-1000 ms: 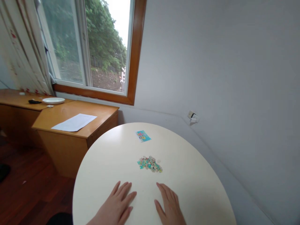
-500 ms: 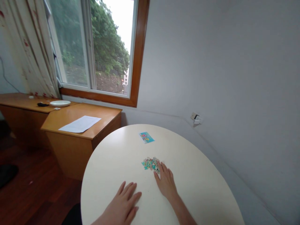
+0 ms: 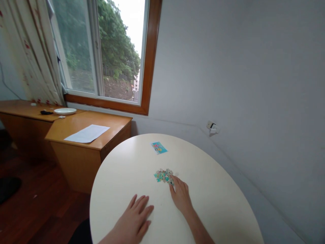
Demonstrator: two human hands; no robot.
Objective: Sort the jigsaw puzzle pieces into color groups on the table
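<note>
A small heap of jigsaw puzzle pieces, mostly teal and pale, lies on the round white table. My right hand is at the heap's right edge, its fingertips over the nearest pieces. Its thumb and forefinger are bent and a little apart; whether a piece is between them is partly hidden. To the lower left, my left hand rests flat on the tabletop with fingers spread, holding nothing. Beyond the heap lies a teal picture card with colourful figures.
A wooden desk stands left of the table, bearing a sheet of paper, a white plate and a small black object. A wall with a socket and plug borders the table's far right side.
My right thumb has drawn in closer to the forefinger at the heap's edge, and the hand has shifted slightly right. My left hand stays in place. The view has moved slightly.
</note>
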